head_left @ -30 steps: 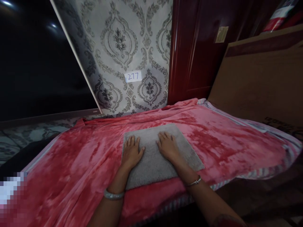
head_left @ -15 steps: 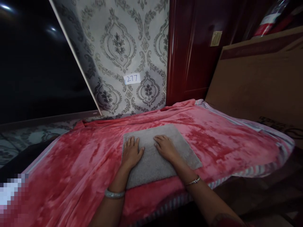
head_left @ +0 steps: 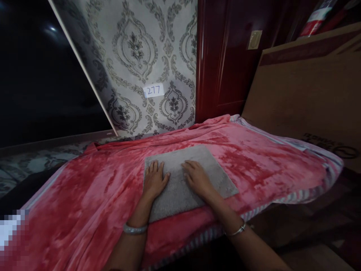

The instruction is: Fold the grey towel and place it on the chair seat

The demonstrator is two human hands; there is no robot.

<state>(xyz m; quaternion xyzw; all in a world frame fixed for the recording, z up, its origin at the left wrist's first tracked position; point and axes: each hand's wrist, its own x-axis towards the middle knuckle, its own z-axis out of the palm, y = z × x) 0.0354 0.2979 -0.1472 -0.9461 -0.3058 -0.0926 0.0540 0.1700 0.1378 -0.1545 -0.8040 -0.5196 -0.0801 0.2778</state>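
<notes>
A grey, short-piled square of cloth, like a small mat or towel, lies flat on a pink-red plush blanket. Near its left edge my left hand rests palm down, fingers spread and thumb out to the right. My right hand lies palm down to the right of the middle, its fingers stretched out toward the upper left. Both hands touch the grey cloth and neither grips it. A bangle circles each wrist.
Behind the blanket stands a patterned wallpapered wall with a paper label reading 277. A large dark screen is at the left. Dark red panelling and a big cardboard box stand at the right, with a bottle above the box.
The view has shifted slightly, so the surroundings sit a little further left and higher. Both hands remain flat on the grey cloth in nearly the same places.
</notes>
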